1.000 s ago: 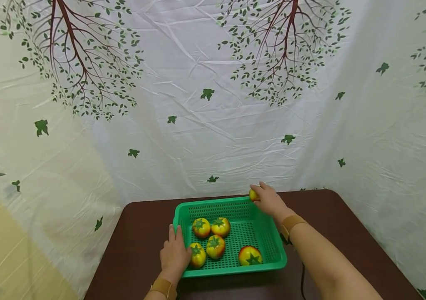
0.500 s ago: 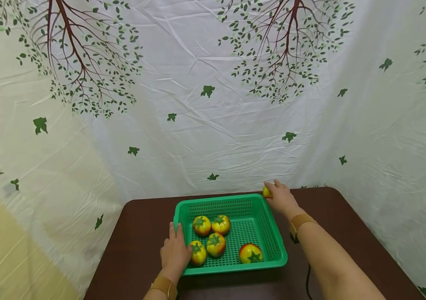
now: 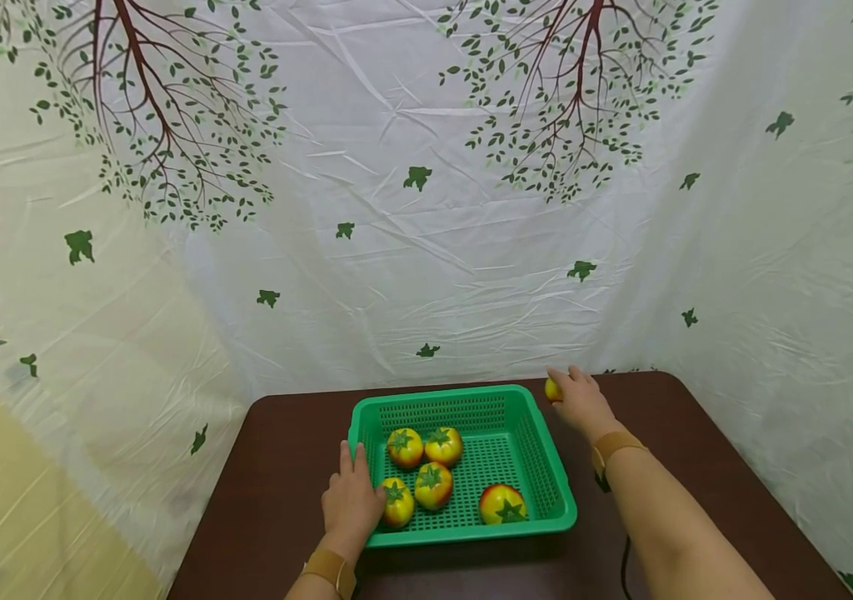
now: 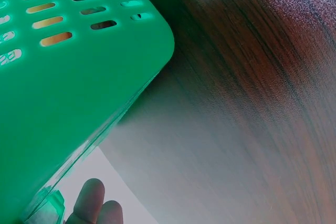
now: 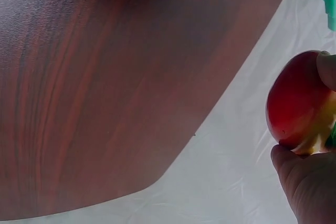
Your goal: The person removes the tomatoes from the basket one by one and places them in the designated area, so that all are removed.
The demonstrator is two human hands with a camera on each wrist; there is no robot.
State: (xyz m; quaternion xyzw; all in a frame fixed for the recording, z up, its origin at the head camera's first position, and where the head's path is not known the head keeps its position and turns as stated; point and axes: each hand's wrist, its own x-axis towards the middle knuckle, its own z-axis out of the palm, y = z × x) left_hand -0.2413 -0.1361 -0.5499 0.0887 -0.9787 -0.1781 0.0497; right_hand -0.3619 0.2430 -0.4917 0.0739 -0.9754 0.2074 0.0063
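A green plastic basket (image 3: 464,537) holds several yellow-and-red tomatoes (image 3: 433,487) with star-shaped green tops. My left hand (image 3: 350,507) rests at the basket's left rim, two fingers straight and pointing forward, the thumb near the closest tomato. Two of its fingertips (image 4: 89,200) show past the basket's edge in the left wrist view. Beyond the basket's far right corner, my right hand (image 3: 580,400) holds another tomato (image 5: 296,100) between thumb and fingers. The right wrist view shows its red side; part of the fruit lies outside that frame.
Beneath the basket is a dark brown wood-grain table (image 3: 276,467) with rounded far corners. A white curtain (image 3: 396,275) printed with trees and leaves hangs behind it. A black cable (image 3: 625,567) runs below my right forearm.
My right hand has carried its tomato from above the basket's far right corner rightward, past the rim. The left hand and the tomatoes in the basket stay put.
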